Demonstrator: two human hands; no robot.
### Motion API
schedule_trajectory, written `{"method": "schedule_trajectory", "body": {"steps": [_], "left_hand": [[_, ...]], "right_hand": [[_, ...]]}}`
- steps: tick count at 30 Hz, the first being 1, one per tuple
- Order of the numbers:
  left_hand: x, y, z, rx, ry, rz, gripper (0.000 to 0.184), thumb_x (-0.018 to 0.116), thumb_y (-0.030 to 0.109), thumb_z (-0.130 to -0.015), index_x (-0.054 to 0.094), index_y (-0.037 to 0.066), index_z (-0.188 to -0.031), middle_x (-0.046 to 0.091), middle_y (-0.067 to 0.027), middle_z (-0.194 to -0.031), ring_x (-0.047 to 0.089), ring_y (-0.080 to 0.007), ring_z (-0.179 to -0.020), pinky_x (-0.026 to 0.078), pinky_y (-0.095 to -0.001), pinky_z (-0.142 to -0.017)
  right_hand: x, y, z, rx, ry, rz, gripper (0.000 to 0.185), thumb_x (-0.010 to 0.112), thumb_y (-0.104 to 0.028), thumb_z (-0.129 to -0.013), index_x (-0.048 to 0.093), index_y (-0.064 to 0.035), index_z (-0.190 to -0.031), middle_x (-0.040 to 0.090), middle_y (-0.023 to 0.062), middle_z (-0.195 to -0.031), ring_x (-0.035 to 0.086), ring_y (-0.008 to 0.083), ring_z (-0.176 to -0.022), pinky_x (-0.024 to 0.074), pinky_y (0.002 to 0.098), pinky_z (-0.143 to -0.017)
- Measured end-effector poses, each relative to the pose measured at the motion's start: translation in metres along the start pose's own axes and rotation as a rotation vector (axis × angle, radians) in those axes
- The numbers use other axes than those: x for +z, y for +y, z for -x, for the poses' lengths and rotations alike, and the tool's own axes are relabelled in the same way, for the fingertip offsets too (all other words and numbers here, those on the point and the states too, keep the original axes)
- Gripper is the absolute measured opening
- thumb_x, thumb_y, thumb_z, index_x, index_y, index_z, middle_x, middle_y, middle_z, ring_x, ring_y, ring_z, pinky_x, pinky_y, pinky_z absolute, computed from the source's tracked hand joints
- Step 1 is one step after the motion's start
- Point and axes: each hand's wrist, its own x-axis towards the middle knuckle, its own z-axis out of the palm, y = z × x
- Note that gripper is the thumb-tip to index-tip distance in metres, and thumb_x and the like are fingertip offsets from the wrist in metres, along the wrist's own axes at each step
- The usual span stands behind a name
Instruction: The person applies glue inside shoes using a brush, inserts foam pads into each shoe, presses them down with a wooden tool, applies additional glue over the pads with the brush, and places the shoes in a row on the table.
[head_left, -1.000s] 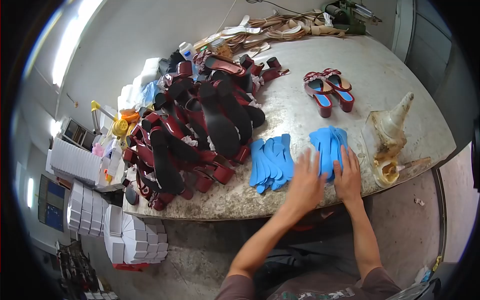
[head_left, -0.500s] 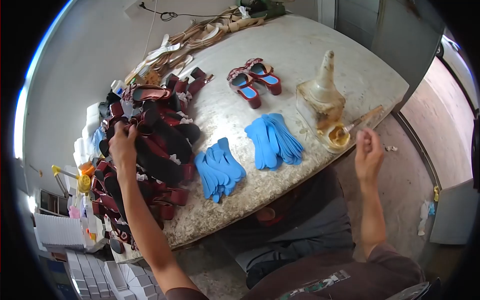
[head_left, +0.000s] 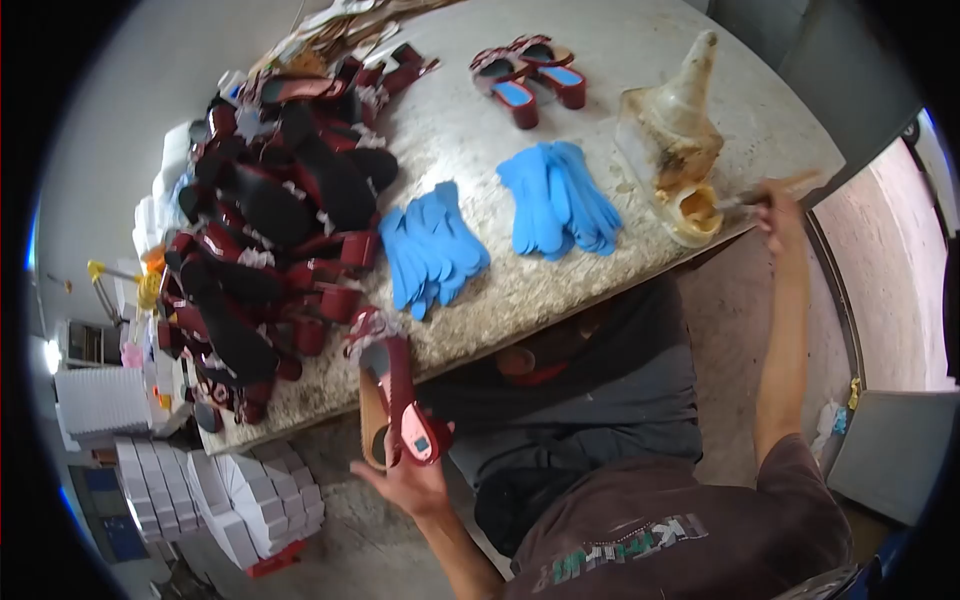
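Observation:
My left hand (head_left: 412, 484) is closed around the heel end of a red heeled sandal (head_left: 398, 395), held off the table's front edge. Its ruffled strap points up toward the table, and a tan sole-shaped piece shows along its left side; whether that is a second sandal I cannot tell. At the right, my right hand (head_left: 780, 215) grips the handle of a brush (head_left: 745, 197) beside the glue pot (head_left: 697, 217). The brush end reaches toward the pot's yellowish opening. Two fanned stacks of blue insoles, a left one (head_left: 432, 245) and a right one (head_left: 560, 200), lie between the hands.
A heap of red and black sandals (head_left: 270, 200) covers the table's left side. Two sandals with blue insoles (head_left: 530, 85) stand farther back on the worn table (head_left: 440, 125). White boxes (head_left: 235, 500) are stacked on the floor at lower left.
My left hand has left the heap and come down toward my body with a sandal. My right hand has moved to the brush and taken hold of it. The camera view has shifted.

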Motion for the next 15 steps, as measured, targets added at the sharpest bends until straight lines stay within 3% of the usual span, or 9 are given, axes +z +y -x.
{"method": "schedule_trajectory", "body": {"steps": [1, 3, 4, 5, 6, 8, 10, 13, 15], "left_hand": [[-0.008, 0.005, -0.012, -0.095, -0.070, -0.061, 0.097, 0.025, 0.080, -0.088, 0.036, 0.003, -0.145, 0.055, -0.0212, -0.131, 0.058, -0.0417, -0.114, 0.049, -0.0658, -0.085], [-0.018, 0.017, -0.032, -0.266, -0.017, -0.067, 0.099, 0.020, 0.081, -0.088, 0.033, 0.002, -0.147, 0.056, -0.0208, -0.130, 0.064, -0.0443, -0.098, 0.051, -0.0648, -0.079], [-0.008, 0.020, -0.040, -0.293, -0.099, -0.049, 0.087, 0.030, 0.072, -0.093, 0.035, 0.003, -0.147, 0.058, -0.0214, -0.128, 0.067, -0.0430, -0.087, 0.053, -0.0615, -0.077], [-0.003, 0.022, -0.039, -0.306, -0.099, -0.061, 0.087, 0.030, 0.072, -0.093, 0.035, 0.003, -0.147, 0.058, -0.0214, -0.128, 0.067, -0.0430, -0.087, 0.053, -0.0615, -0.077], [0.006, 0.023, -0.040, -0.176, -0.191, -0.171, 0.076, 0.040, 0.063, -0.094, 0.041, 0.005, -0.143, 0.063, -0.0185, -0.118, 0.068, -0.0384, -0.083, 0.054, -0.0564, -0.075], [0.036, 0.014, -0.033, -0.092, -0.323, -0.265, 0.065, 0.050, 0.054, -0.094, 0.047, 0.006, -0.139, 0.068, -0.0157, -0.108, 0.070, -0.0338, -0.079, 0.056, -0.0513, -0.074], [0.071, -0.003, 0.014, -0.035, -0.159, -0.165, 0.072, 0.058, 0.052, -0.088, 0.043, 0.005, -0.140, 0.065, -0.0157, -0.096, 0.063, -0.0252, -0.071, 0.055, -0.0404, -0.065], [0.067, -0.037, 0.033, -0.058, -0.421, -0.060, 0.087, 0.055, 0.064, -0.086, 0.030, 0.005, -0.146, 0.056, -0.0268, -0.110, 0.063, -0.0281, -0.088, 0.055, -0.0394, -0.065], [0.062, -0.074, 0.035, -0.187, -0.369, -0.145, 0.099, 0.045, 0.076, -0.082, 0.034, -0.003, -0.141, 0.059, -0.0264, -0.102, 0.062, -0.0287, -0.083, 0.052, -0.0361, -0.066]], "right_hand": [[0.001, -0.017, 0.024, -0.205, 0.006, 0.002, 0.027, 0.061, -0.032, -0.091, 0.065, -0.0054, -0.092, 0.058, 0.0006, -0.067, 0.048, 0.0075, -0.048, 0.0337, 0.0205, -0.038], [0.005, -0.072, 0.093, -0.555, -0.001, 0.027, 0.028, 0.054, -0.026, -0.092, 0.064, -0.0006, -0.095, 0.064, 0.0070, -0.077, 0.049, 0.0077, -0.052, 0.0360, 0.0200, -0.044], [-0.016, -0.084, 0.114, -0.631, -0.187, -0.010, 0.033, 0.049, -0.025, -0.091, 0.063, 0.0034, -0.100, 0.066, 0.0145, -0.090, 0.052, 0.0104, -0.056, 0.0408, 0.0225, -0.050], [-0.014, -0.102, 0.143, -0.668, -0.293, -0.048, 0.037, 0.046, -0.023, -0.089, 0.062, 0.0058, -0.105, 0.064, 0.0196, -0.101, 0.058, 0.0149, -0.066, 0.0460, 0.0252, -0.060], [0.013, -0.117, 0.170, -0.730, -0.293, 0.011, 0.039, 0.045, -0.026, -0.093, 0.062, 0.0068, -0.107, 0.063, 0.0209, -0.105, 0.059, 0.0168, -0.071, 0.0469, 0.0263, -0.063], [0.026, -0.126, 0.190, -0.797, -0.244, 0.108, 0.042, 0.045, -0.029, -0.096, 0.062, 0.0077, -0.108, 0.062, 0.0222, -0.110, 0.061, 0.0186, -0.076, 0.0479, 0.0273, -0.066], [0.012, -0.117, 0.187, -0.707, -0.449, 0.378, 0.054, 0.042, -0.040, -0.102, 0.063, 0.0091, -0.109, 0.063, 0.0210, -0.107, 0.063, 0.0204, -0.078, 0.0493, 0.0279, -0.071], [0.030, -0.113, 0.183, -0.561, -0.279, 0.472, 0.059, 0.042, -0.046, -0.103, 0.066, 0.0085, -0.106, 0.066, 0.0174, -0.099, 0.063, 0.0194, -0.079, 0.0502, 0.0287, -0.072], [0.048, -0.109, 0.160, -0.562, -0.308, 0.465, 0.050, 0.047, -0.038, -0.102, 0.067, 0.0080, -0.105, 0.067, 0.0158, -0.094, 0.064, 0.0188, -0.077, 0.0516, 0.0283, -0.071]]}}
